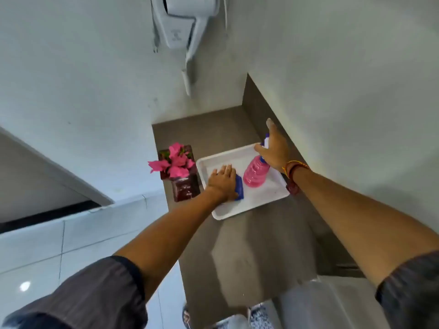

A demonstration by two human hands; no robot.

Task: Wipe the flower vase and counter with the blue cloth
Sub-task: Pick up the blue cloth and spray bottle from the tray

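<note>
A dark red square flower vase [186, 188] with pink flowers [176, 161] stands on the grey-brown counter [256, 245], against the left wall. Right beside it lies a white tray [268, 198]. My left hand [222, 181] rests palm-down on the folded blue cloth [239, 187] inside the tray, covering most of it. My right hand [273, 150] is wrapped around the head of a spray bottle [255, 172] of pink liquid, which stands in the tray next to the cloth.
A white wall-mounted hair dryer [187, 22] hangs above the counter's far end. Walls close the counter in at the back and right. A white basin edge [332, 302] shows at the lower right, and tiled floor lies to the left.
</note>
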